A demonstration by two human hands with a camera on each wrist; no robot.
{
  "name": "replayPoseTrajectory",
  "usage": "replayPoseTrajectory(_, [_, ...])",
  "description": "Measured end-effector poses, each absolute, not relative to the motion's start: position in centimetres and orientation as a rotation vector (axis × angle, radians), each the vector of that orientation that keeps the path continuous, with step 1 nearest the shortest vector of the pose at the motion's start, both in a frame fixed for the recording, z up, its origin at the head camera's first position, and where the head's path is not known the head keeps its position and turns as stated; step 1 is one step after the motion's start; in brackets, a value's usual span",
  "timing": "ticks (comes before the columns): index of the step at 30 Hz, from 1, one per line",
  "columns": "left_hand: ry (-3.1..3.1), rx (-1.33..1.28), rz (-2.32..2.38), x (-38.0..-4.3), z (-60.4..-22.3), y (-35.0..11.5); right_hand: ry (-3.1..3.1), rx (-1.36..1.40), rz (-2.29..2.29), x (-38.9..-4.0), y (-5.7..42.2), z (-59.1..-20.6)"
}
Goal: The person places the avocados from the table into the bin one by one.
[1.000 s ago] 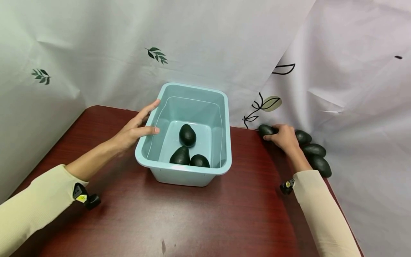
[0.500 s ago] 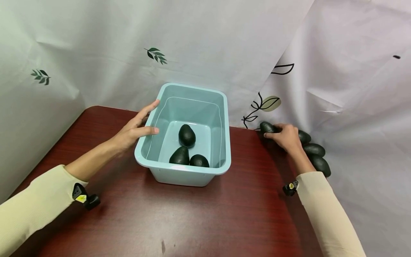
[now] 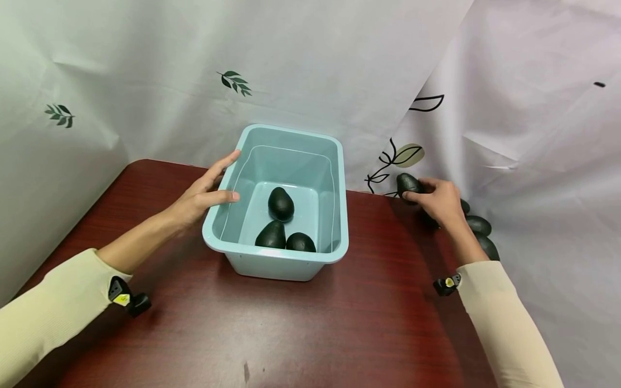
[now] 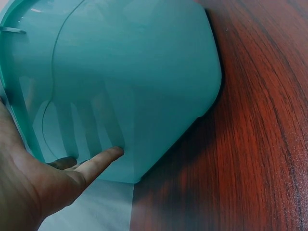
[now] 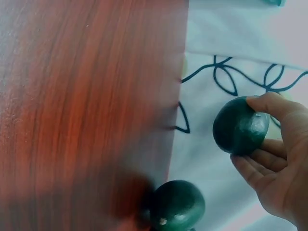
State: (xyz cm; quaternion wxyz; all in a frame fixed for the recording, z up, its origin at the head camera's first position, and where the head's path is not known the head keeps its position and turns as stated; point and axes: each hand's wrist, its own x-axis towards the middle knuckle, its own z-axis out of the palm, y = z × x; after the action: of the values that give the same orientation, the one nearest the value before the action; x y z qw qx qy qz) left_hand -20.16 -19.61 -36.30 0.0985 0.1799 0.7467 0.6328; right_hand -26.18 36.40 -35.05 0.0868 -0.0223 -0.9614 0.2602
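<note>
The right hand grasped one dark avocado; the fruit sat at the fingertips, thumb on one side and fingers on the other, by the far right edge of the reddish-brown surface and before the pale cloth. At the left side of the one blue bin, the left hand held the wall, its thumb over the rim and its fingers touching the outside.

Three avocados lay inside the bin: the far avocado, the near left avocado and the near right avocado. At least three more showed at the right edge, partly behind the right wrist, the middle avocado among them; a dark shape under the right hand was too covered to count.
</note>
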Motion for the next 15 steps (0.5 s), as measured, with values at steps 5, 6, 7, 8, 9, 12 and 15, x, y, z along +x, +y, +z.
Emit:
replayPoseTrajectory(5, [2.223,0.528,1.863,-20.1,-36.2,-19.6,-2.833,-0.016,0.775,-25.5,35.0,-34.1])
replayPoseTrajectory(6, [2.229,0.528,1.859,-20.1,-36.2,-19.7,-2.827,-0.002,0.779,-25.4,34.7,-33.9])
replayPoseTrajectory(7, [2.23,0.527,1.859,-20.0,-36.1,-19.7,-2.821,0.013,0.785,-25.3,34.3,-33.8])
replayPoseTrajectory(8, [2.235,0.529,1.854,-20.1,-36.2,-19.7,-2.816,0.024,0.792,-25.2,34.0,-33.7])
replayPoseTrajectory(9, [2.239,0.529,1.852,-20.1,-36.3,-19.7,-2.814,0.033,0.805,-25.1,33.6,-33.6])
replayPoseTrajectory(12, [2.242,0.529,1.849,-20.1,-36.3,-19.7,-2.81,0.053,0.816,-24.7,32.6,-33.4])
replayPoseTrajectory(15, [2.243,0.529,1.848,-20.1,-36.3,-19.7,-2.802,0.077,0.82,-24.4,31.7,-33.2])
